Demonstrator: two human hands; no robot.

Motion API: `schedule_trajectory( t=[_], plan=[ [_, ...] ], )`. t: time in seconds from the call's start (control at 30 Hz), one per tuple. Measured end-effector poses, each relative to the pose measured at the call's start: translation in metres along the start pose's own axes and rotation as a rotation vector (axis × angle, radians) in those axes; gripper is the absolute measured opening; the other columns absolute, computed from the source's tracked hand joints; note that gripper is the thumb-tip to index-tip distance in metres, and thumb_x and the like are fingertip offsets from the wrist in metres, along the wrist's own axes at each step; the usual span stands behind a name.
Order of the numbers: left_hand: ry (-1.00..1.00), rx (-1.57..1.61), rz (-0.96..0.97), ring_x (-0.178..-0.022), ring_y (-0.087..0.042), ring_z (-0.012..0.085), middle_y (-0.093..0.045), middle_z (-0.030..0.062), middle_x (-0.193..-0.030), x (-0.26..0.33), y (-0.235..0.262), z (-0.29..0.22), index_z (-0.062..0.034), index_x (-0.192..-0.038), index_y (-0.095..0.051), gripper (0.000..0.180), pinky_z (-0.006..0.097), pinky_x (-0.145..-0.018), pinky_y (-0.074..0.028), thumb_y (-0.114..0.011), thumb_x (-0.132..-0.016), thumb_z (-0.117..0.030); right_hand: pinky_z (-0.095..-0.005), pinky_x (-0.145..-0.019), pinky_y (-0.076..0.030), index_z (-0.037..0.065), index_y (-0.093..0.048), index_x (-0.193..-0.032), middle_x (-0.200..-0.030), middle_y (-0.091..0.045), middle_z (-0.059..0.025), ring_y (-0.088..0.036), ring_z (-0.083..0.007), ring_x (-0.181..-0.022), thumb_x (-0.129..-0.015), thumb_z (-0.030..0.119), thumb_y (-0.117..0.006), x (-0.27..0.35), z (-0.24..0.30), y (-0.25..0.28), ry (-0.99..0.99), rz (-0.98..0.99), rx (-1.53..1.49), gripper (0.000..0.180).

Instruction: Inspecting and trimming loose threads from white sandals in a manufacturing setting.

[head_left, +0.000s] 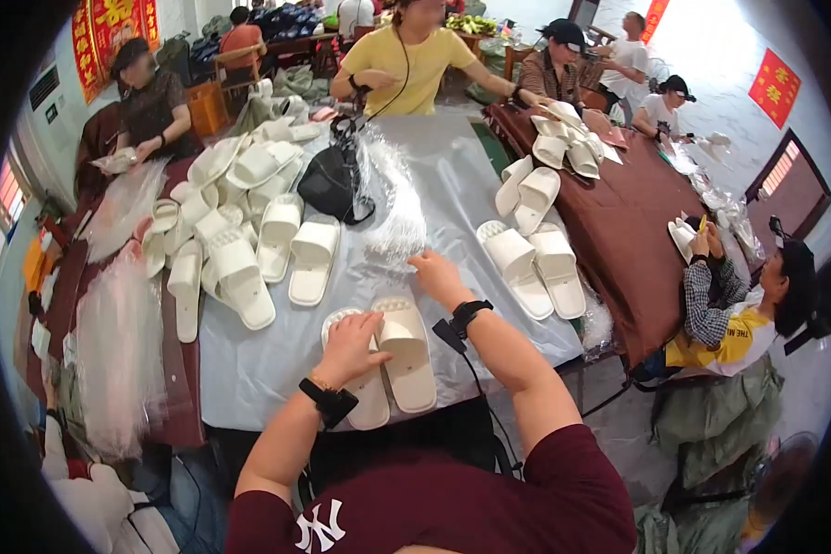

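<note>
The left hand lay flat, fingers loosely spread, on a pair of white foam slippers on the grey-covered worktop. The right hand, fingers loosely together and holding nothing visible, touched a heap of clear plastic bags just beyond the slippers.

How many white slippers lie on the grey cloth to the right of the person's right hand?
2: a pair of white slippers side by side, one nearer the right hand, the other just right of it. More may be hidden elsewhere.
</note>
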State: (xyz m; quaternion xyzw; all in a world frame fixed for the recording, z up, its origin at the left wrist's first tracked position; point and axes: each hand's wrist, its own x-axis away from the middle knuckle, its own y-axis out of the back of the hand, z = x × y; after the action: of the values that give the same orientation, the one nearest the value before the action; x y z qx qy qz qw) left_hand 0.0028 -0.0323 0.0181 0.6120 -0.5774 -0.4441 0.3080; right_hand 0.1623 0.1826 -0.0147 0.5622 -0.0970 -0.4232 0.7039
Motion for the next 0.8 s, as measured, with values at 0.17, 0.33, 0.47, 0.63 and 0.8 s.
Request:
schedule_trajectory(
  t=[0.17,0.33,0.47,0.63,0.8],
  plan=[
    [0.011,-0.002,0.067,-0.115,-0.049,0.0289,-0.055,0.0087,-0.124,-0.008,0.005,0.002,-0.0117,-0.13,-0.049,0.08,0.047,-0.095,-0.037,-0.077,-0.062,-0.043,-0.0444,-0.071,-0.05,0.009,-0.063,-0.088,-0.086,-0.062,-0.0133,-0.062,-0.034,-0.084,-0.076,0.011,-0.061,0.0,-0.001,0.004,0.05,0.014,0.079,0.012],
    [-0.033,0.019,0.121,-0.114,-0.05,0.0312,-0.056,0.0104,-0.125,-0.013,0.004,0.011,-0.0143,-0.133,-0.048,0.085,0.047,-0.095,-0.037,-0.077,-0.059,-0.045,-0.0437,-0.07,-0.05,0.008,-0.062,-0.08,-0.084,-0.061,-0.0126,-0.063,-0.0333,-0.082,-0.078,0.012,-0.057,-0.004,-0.004,0.0,0.068,0.083,0.139,0.006],
    [-0.072,0.137,0.069,-0.113,-0.05,0.033,-0.055,0.0111,-0.125,-0.015,-0.01,0.027,-0.0149,-0.134,-0.047,0.085,0.047,-0.096,-0.038,-0.076,-0.06,-0.046,-0.0433,-0.069,-0.05,0.007,-0.061,-0.077,-0.081,-0.061,-0.0128,-0.063,-0.0332,-0.08,-0.078,0.011,-0.057,-0.003,-0.006,-0.007,0.125,0.018,0.118,0.006],
    [-0.024,0.116,0.159,-0.113,-0.05,0.0345,-0.054,0.0113,-0.126,-0.016,-0.008,0.02,-0.013,-0.133,-0.048,0.084,0.048,-0.097,-0.037,-0.074,-0.062,-0.05,-0.0431,-0.067,-0.05,0.006,-0.066,-0.078,-0.081,-0.064,-0.0139,-0.062,-0.0336,-0.078,-0.08,0.015,-0.057,0.011,0.001,0.001,0.097,0.045,0.073,0.012],
    [-0.124,0.097,-0.13,-0.109,-0.052,0.0337,-0.058,0.0137,-0.118,-0.016,0.014,-0.007,-0.012,-0.128,-0.052,0.067,0.047,-0.093,-0.04,-0.07,-0.073,-0.046,-0.0406,-0.062,-0.05,0.006,-0.071,-0.088,-0.081,-0.066,-0.0172,-0.064,-0.0338,-0.07,-0.081,0.014,-0.059,0.047,0.044,0.055,0.007,0.139,-0.234,0.017]
  ],
)
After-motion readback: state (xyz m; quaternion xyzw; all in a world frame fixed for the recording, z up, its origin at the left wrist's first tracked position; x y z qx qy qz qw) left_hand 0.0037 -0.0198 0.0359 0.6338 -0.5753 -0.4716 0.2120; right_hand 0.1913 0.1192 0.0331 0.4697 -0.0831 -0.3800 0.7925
